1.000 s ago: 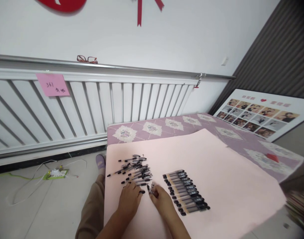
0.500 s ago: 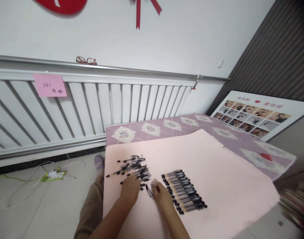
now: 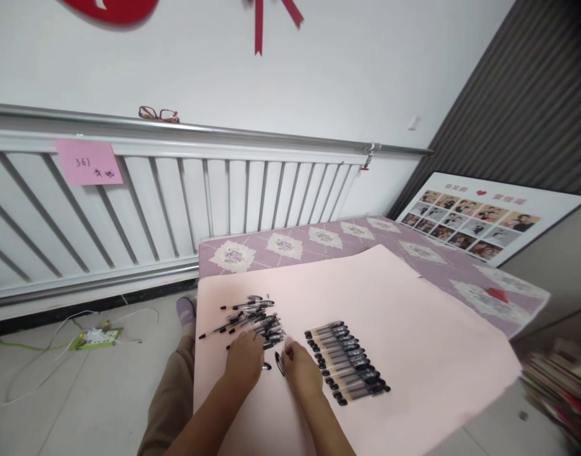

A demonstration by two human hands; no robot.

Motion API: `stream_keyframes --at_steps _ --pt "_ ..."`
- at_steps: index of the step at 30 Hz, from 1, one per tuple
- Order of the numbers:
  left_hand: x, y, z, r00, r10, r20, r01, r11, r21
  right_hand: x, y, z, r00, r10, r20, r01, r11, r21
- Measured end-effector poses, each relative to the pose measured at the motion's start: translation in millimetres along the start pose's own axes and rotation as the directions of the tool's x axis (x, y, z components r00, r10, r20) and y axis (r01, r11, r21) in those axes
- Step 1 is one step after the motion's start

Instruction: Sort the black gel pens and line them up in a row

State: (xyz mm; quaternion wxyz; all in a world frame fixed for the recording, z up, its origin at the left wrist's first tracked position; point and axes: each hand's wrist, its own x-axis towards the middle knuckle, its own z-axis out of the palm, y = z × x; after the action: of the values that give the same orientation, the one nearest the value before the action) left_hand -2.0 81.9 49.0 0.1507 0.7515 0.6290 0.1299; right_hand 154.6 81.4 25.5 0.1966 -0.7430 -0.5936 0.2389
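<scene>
My left hand rests at the near side of a loose pile of pens. Its fingers curl downward, and whatever they hold is hidden beneath them. A small black piece shows at that hand's right edge. Close beside it, my right hand has thumb and fingers pinched together, with a small pale bit at the tips too tiny to name. A black pen cap lies by the right fingers. To the right, several black-capped pens lie side by side in a slanting row.
Pink paper covers most of the purple patterned tabletop. A white radiator runs along the wall, with glasses on its pipe. A framed photo board leans at the right. A power strip with cables lies on the floor.
The whole view has shifted slightly. My right hand has drawn a little closer to the left hand and the pile. The row of pens looks unchanged.
</scene>
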Motion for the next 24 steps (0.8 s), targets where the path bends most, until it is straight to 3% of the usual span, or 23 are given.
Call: stream_keyframes --at_steps 4,8,13,18,24 --pt "-18.3 5.0 1.3 0.999 -0.027 0.020 0.029 0.987 -0.159 0.0 3.9 -1.1 1.000 -0.014 -0.025 0.016 0.996 0.088" --pt "-39.7 11.1 15.5 0.998 -0.011 0.069 0.032 0.949 -0.313 -2.4 14.7 -7.9 0.996 -0.061 -0.058 0.074 0.965 0.252" --pt "-53.8 9.4 29.9 0.995 0.022 0.097 0.036 0.835 -0.549 -22.4 29.5 -21.4 0.998 -0.050 -0.046 0.066 0.883 0.464" --pt "-58.0 2.4 33.5 0.997 0.061 0.043 -0.022 0.795 -0.606 -50.6 30.9 -24.5 0.983 0.031 0.183 -0.163 0.613 0.773" --pt "-62.5 -0.2 40.7 0.995 0.095 0.014 -0.071 0.830 -0.554 -61.4 20.6 -16.7 0.969 0.060 0.241 -0.247 0.339 0.908"
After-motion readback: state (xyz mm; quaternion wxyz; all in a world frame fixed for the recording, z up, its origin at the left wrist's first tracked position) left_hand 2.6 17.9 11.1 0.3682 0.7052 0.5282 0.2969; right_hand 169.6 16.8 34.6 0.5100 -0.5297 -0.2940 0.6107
